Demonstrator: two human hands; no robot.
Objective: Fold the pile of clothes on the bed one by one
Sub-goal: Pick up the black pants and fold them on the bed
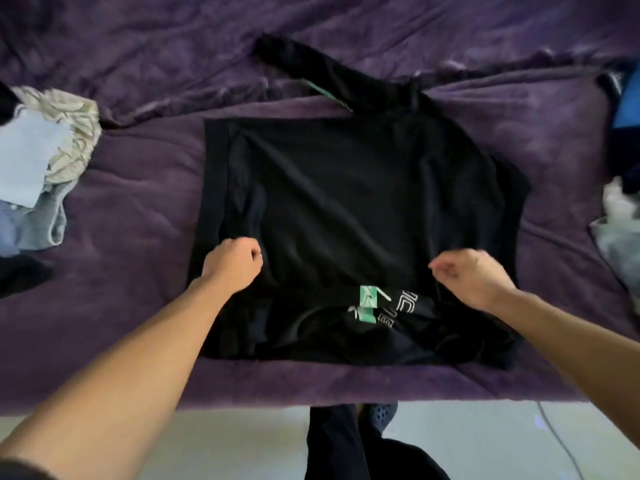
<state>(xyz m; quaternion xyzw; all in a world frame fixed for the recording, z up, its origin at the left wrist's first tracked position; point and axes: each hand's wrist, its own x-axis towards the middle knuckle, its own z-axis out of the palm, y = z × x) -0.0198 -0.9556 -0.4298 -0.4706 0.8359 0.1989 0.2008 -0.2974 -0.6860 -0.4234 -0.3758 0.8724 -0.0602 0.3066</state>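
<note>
— The left grip (232,268), is it closed on anything?

— Yes. Its fingers are curled and pinch a bunched fold of the black shirt (346,202), close to the shirt's left edge.

— And the right grip (474,280)?

— It is over the right half of the shirt with its fingers curled. It is blurred, so I cannot tell whether it pinches cloth or only touches it.

— Where does the shirt lie?

— Spread flat in the middle of the purple bedspread (121,306), between the two forearms. One long sleeve (298,64) stretches away to the far left. A green and white print (369,303) shows near the shirt's near edge, between the hands, partly creased by a fold.

— What else is on the bed?

— At the left edge there is a heap of clothes (48,161), pale blue and cream patterned pieces. At the right edge, a second heap (620,209) has blue, dark and whitish cloth.

— And below the bed?

— A pale floor (225,441), the person's dark trousers (332,445) and a thin cable (562,445) on the right.
</note>
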